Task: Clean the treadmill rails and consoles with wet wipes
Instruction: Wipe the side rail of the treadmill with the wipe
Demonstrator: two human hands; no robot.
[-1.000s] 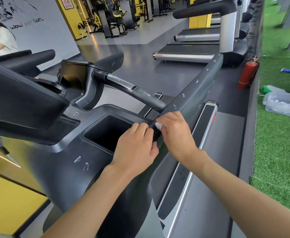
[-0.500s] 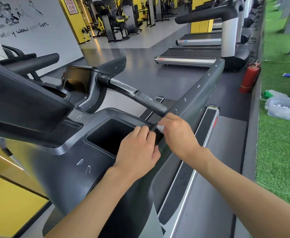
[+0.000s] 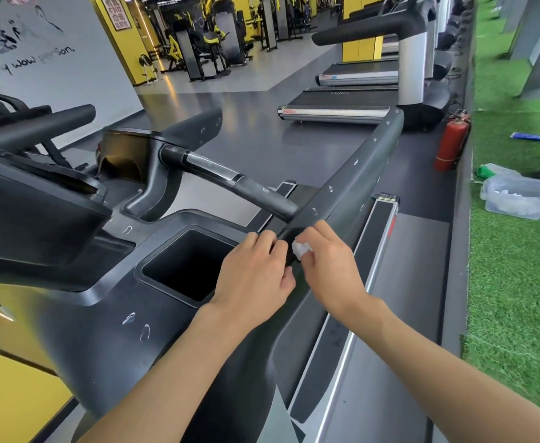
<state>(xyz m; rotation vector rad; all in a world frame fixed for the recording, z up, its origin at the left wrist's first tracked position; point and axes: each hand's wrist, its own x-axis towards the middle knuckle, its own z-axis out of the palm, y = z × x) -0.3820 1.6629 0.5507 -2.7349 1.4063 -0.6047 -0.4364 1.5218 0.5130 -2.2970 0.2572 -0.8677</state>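
Obs.: wet wipe (image 3: pixel 301 249), white, bunched into a small wad. Pinched in the fingers (image 3: pixel 318 233) of the right hand (image 3: pixel 329 270), which curl closed around it; only a bit of wad shows at the thumb side. The wad is pressed on the near end of the dark side rail (image 3: pixel 358 174), where the rail joins the console (image 3: pixel 108 340).

Left hand (image 3: pixel 252 276): just left of the wipe, almost touching the right hand. Its palm lies on the console and its fingers are curled over the rail's inner edge, holding nothing else.

Just left of the left fingers: a deep rectangular pocket (image 3: pixel 182 270) sunk in the console. Beyond both sets of fingers: a crossbar grip (image 3: pixel 230 183) meeting the rail. Pale smears dot the rail, grip and console face.

Right of and below the right fingers: treadmill side strip and belt (image 3: pixel 406 314).

Far past the fingers, along the rail's line: more treadmills (image 3: pixel 342 103) and a red fire extinguisher (image 3: pixel 450 145) on the floor. Well to the right: green turf (image 3: pixel 518 282) with a clear plastic tub (image 3: pixel 524 196) on it.
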